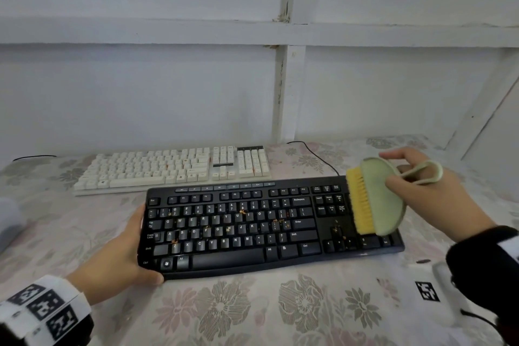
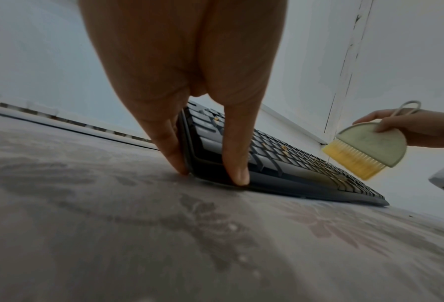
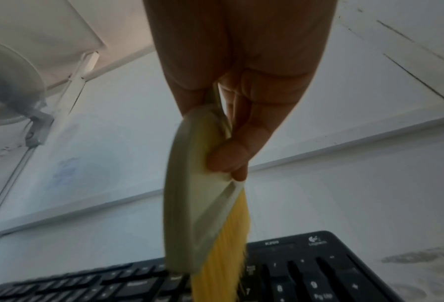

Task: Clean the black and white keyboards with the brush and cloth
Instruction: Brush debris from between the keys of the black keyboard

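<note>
Black keyboard (image 1: 252, 222) sits centre frame in the head view on the floral tablecloth (image 1: 224, 312), orange crumbs (image 1: 242, 212) scattered over its keys, white keyboard (image 1: 174, 171) just behind it untouched; looks like the brushing step is just starting, cloth not in view. Left hand (image 1: 118, 255) clamps the keyboard's left end, thumb over the near corner. Right hand (image 1: 429, 199) pinches the green brush (image 1: 376, 196) at centre right, yellow bristles pointing left above the numpad; next move needs bristles lowered and swept across toward the crumbs.

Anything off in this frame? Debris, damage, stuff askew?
Yes: orange-brown crumbs are scattered over the black keyboard's keys. The white keyboard shows a few orange specks too. The wall's white trim looks chipped at the joint. Nothing else stands out.
</note>
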